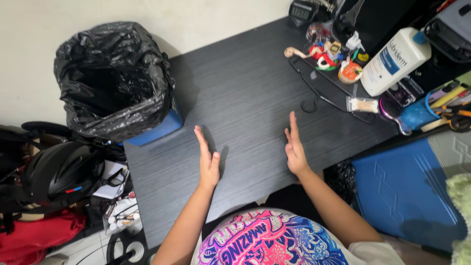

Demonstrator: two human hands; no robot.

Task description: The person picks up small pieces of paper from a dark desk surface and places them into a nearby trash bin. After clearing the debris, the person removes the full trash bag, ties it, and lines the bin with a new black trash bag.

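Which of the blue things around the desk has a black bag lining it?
The blue bin at the desk's left edge; its black bag gapes open. The blue cabinet at right has none.

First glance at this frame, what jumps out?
Two bare hands, left hand and right hand, held open and edge-on with palms facing each other over the bare middle of the dark desk, holding nothing. At the desk's left edge stands a bin lined with a black bag. The far right corner is cluttered: a white lotion bottle, a black hanger and small odds and ends.
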